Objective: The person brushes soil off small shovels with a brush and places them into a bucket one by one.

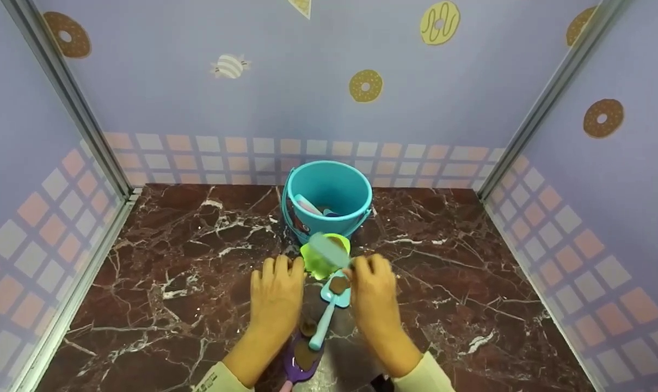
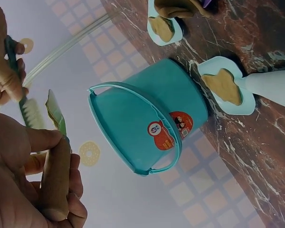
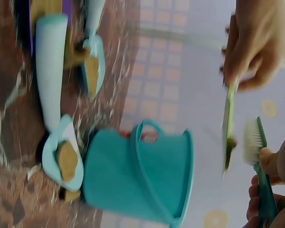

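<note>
My left hand (image 1: 278, 294) grips a brown rod-like handle (image 2: 55, 178) with a lime-green piece (image 1: 313, 261) at its end; the piece has a wavy edge and a brown patch on it. In my right hand (image 1: 376, 291) is a brush with a teal handle (image 3: 266, 197) and white bristles (image 3: 252, 142). The bristles face the green piece; in the right wrist view a gap shows between them. Brush and green piece are in front of a turquoise bucket (image 1: 329, 190). Below them lies a light-blue toy shovel (image 1: 324, 324) with a brown lump (image 1: 339, 285) on its blade.
A purple shovel (image 1: 301, 370) with brown stuff lies near the front. Another light-blue blade (image 2: 178, 35) with a brown lump shows in the left wrist view. A pale pink-and-blue item (image 1: 308, 204) leans inside the bucket. Patterned walls (image 1: 165, 98) enclose the dark marbled tabletop (image 1: 171, 261).
</note>
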The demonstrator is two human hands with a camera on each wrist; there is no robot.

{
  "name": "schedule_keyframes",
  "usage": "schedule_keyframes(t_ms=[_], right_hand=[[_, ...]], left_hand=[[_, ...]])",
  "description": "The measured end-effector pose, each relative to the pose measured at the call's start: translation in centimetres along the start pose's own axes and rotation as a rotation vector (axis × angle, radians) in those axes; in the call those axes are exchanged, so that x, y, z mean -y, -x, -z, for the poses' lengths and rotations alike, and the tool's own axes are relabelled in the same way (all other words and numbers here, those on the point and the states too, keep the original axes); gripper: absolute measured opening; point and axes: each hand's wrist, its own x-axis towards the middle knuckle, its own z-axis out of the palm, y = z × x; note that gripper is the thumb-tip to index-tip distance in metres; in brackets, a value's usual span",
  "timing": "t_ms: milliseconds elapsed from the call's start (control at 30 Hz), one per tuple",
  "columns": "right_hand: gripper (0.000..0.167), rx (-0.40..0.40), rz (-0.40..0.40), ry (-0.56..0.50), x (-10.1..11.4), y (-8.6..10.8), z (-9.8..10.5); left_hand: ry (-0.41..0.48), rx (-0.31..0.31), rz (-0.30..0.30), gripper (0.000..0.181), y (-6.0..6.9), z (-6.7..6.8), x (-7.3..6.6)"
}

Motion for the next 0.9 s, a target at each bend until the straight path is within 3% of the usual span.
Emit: schedule_keyframes(t_ms=[133, 433, 633, 733, 900], right_hand=[[0.026, 0.033, 0.049, 0.039, 0.5, 0.3, 0.0], [0.026, -0.001, -0.042, 0.065, -1.7, -0.3, 0.0], [0.023, -0.005, -0.082, 0.026, -1.3, -0.3, 0.5], [0.021, 0.006, -0.046, 0.001, -0.2, 0.3, 0.8], [0.024, 0.071, 0.040, 0.058, 0.8, 1.6, 0.4]], left_hand=[[0.004, -0.020, -0.004, 0.019, -0.1, 0.0, -0.2], [0.014, 0.007, -0.007, 0.027, 0.6, 0.0, -0.3], [0.049, 0.065, 0.018, 0.028, 0.6, 0.2, -0.5], [0.066, 0.081, 0.030, 0.025, 0.4, 0.4, -0.6], [0.072, 0.100, 0.034, 0.023, 0.2, 0.8, -0.9]])
